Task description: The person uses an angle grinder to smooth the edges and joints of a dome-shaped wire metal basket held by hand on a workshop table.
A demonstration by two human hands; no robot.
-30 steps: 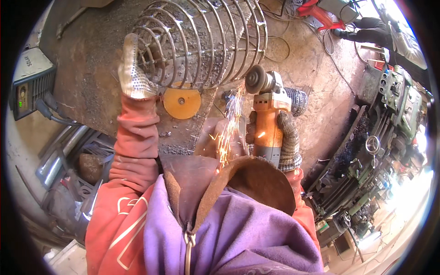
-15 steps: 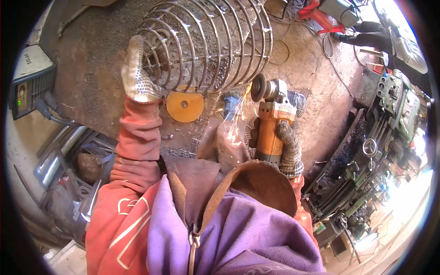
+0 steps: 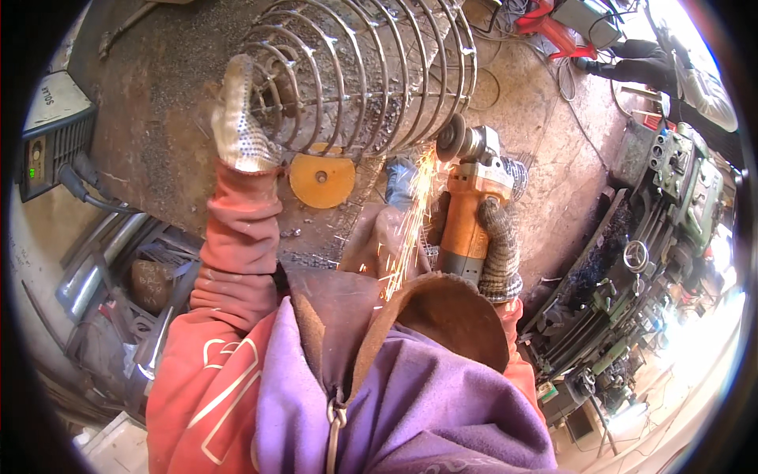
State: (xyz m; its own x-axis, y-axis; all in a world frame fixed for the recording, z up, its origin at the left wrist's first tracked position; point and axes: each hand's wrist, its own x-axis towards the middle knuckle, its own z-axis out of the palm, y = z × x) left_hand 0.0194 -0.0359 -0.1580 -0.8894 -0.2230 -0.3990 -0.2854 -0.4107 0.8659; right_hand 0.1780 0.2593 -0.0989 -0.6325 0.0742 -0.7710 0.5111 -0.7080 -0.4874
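A spiral-looking cage of welded metal rods (image 3: 340, 98) lies on its side on the brown work surface (image 3: 150, 166). My left hand (image 3: 242, 134), in a pale dotted glove, is closed on the cage's narrow left end; some fingertips are hidden. In a striped knit glove, my right hand (image 3: 502, 249) wraps round the orange body of an angle grinder (image 3: 464, 217). The grinder's disc (image 3: 452, 137) meets the cage's lower right rods, and bright sparks (image 3: 416, 209) stream down toward my lap. A round yellow disc (image 3: 333, 189) with a centre hole lies just below the cage.
A boxy welding machine (image 3: 61, 146) with thick cables stands at the left, above metal scrap (image 3: 154, 280). Green lathe-like machinery (image 3: 632, 276) lines the right side. At the upper right are a red plastic piece (image 3: 545, 31), loose cables and another person's dark-trousered leg (image 3: 636, 59).
The spark stream has grown thicker and longer. The grinder head has risen slightly and moved a little right, and the cage has shifted slightly right. Both hands keep their grip.
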